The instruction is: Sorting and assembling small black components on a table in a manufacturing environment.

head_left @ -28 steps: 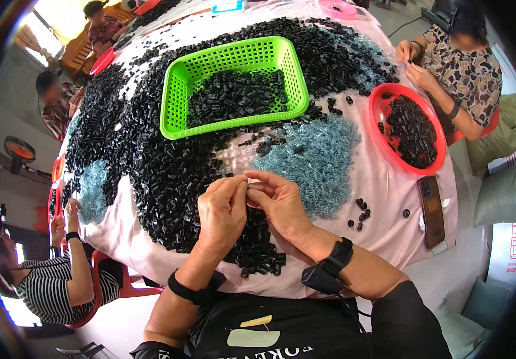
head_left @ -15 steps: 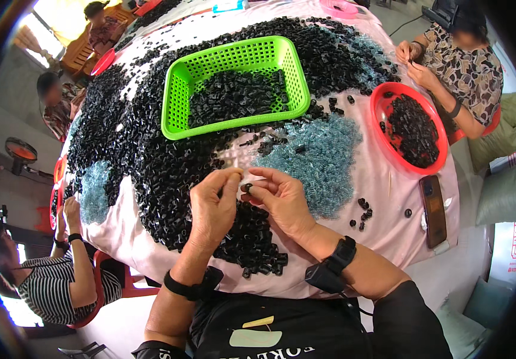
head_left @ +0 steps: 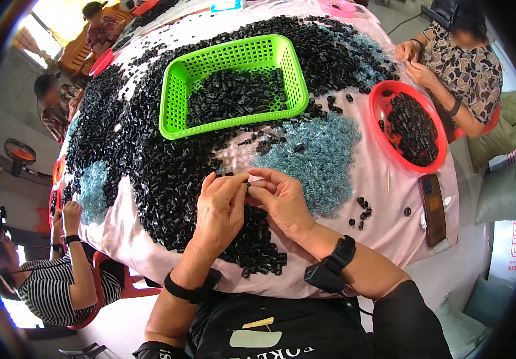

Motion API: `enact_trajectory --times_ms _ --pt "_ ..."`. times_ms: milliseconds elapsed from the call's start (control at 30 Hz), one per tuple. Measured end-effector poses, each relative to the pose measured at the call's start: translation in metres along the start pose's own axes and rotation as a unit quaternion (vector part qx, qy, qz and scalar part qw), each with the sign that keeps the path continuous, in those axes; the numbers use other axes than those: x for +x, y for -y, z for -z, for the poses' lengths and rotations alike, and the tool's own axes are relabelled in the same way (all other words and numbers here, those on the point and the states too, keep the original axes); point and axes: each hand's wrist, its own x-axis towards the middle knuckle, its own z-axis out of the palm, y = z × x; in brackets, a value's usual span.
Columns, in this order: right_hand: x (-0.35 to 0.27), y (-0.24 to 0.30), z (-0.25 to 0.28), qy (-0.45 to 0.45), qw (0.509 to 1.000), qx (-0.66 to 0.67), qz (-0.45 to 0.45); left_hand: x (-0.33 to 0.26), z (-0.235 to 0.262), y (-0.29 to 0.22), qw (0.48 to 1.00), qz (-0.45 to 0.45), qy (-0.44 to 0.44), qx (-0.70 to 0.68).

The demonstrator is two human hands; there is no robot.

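My left hand [head_left: 221, 206] and my right hand [head_left: 285, 200] meet fingertip to fingertip over the heap of small black plastic parts [head_left: 171, 185]. Between the thumb and fingers of my right hand sits a small black plastic part [head_left: 247, 183], mostly covered by the fingers. The thumb and forefinger of my left hand are pinched together against it; whatever they hold is too small to make out. Just right of my hands lies a heap of small clear bluish plastic pieces [head_left: 317, 164].
A green basket [head_left: 234, 128] of black parts stands beyond my hands. To the right are a red basin [head_left: 440, 152] with black parts, a phone [head_left: 433, 209] and a few loose black parts [head_left: 362, 209]. Several people sit around the pink-covered table [head_left: 383, 239].
My left hand has shifted slightly right, and its fingertips now press against those of my right hand at the black part. My right hand has hardly moved.
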Motion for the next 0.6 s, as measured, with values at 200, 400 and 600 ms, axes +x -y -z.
enact_trajectory --times_ms 200,400,600 --pt "0.000 0.001 0.002 0.001 0.999 -0.029 -0.015 -0.002 0.012 -0.001 0.994 -0.075 0.070 0.042" --pt "0.001 -0.001 0.006 0.019 1.000 0.007 -0.015 -0.004 0.003 0.000 0.993 -0.087 0.043 0.063" --pt "0.001 -0.001 0.005 0.018 1.000 0.001 -0.016 -0.002 0.001 0.001 0.995 -0.093 0.023 0.037"
